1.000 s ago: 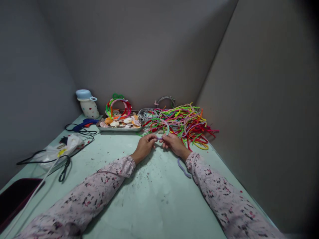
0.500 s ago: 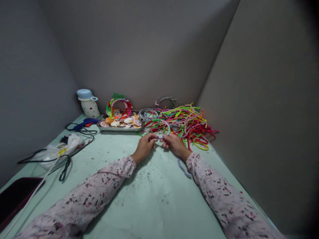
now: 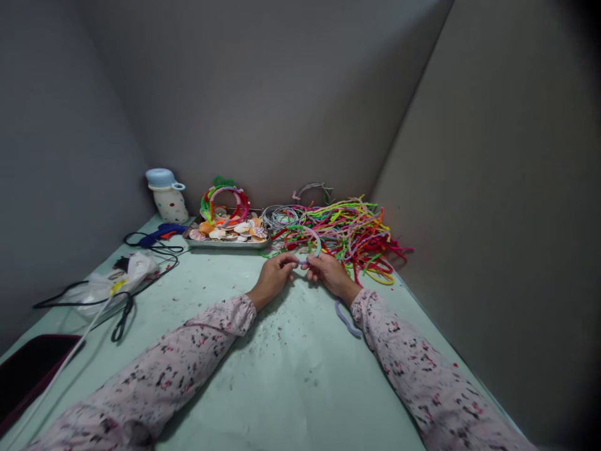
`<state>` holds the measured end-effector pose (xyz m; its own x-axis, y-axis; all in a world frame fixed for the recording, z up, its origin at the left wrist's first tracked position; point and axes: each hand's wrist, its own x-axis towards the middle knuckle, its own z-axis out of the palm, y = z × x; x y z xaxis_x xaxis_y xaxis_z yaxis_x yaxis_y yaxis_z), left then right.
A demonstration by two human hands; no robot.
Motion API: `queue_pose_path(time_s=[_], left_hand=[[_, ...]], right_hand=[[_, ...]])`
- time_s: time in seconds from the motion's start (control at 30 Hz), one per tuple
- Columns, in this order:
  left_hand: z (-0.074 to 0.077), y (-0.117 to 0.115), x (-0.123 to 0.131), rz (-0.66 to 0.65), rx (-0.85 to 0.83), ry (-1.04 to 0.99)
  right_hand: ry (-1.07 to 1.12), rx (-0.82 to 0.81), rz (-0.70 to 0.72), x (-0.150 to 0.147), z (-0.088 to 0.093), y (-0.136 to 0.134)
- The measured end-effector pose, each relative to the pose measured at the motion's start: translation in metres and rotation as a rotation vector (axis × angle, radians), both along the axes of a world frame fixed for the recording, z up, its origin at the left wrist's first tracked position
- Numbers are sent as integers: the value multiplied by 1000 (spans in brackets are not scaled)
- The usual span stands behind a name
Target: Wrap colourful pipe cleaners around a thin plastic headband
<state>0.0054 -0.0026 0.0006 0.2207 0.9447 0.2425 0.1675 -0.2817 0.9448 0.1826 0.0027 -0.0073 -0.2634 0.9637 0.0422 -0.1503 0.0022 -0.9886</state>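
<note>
At the far middle of the pale green table (image 3: 282, 382), both of the person's hands met just in front of a loose pile of coloured pipe cleaners (image 3: 350, 230). The left hand (image 3: 273, 275) was closed, thumb and forefinger pinched on the lower end of a curved band (image 3: 316, 242). The right hand (image 3: 329, 272) was likewise pinched on the same end, fingertips close against those of the left. The band rose from the fingers in an arc over the near edge of the pile; its free end was lost among the strands. Whether the lilac strand at the fingertips was wound on the band could not be told.

A short lilac pipe cleaner (image 3: 345, 318) lay on the table just beside the right sleeve. A metal tray (image 3: 225, 243) of shells sat to the left of the pile, with wrapped hoops (image 3: 224, 202) standing at its back and a coil of grey wire (image 3: 278, 216) between tray and pile. A spotted white bottle with a blue lid (image 3: 167, 196) stood in the left corner. Black cables (image 3: 151, 248) and a clear plastic bag (image 3: 110, 285) lay along the left edge, well apart from the hands.
</note>
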Motion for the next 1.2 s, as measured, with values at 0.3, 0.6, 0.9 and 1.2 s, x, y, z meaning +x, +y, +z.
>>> queue_pose_path(time_s=[0.3,0.6,0.9,1.2], left_hand=[[0,-1,0,-11,-18,-6],[-2,-1,-2,9,-11,-20],[-6,3,-5,112,64,167],[-5,3,-4,94,37,196]], right_hand=[[-22,32,-3,-1,0,0],[-52,91,-30,-5,-2,-1],[-198,208,-55,-12,2,-9],[-201,232,-88,-12,3,-10]])
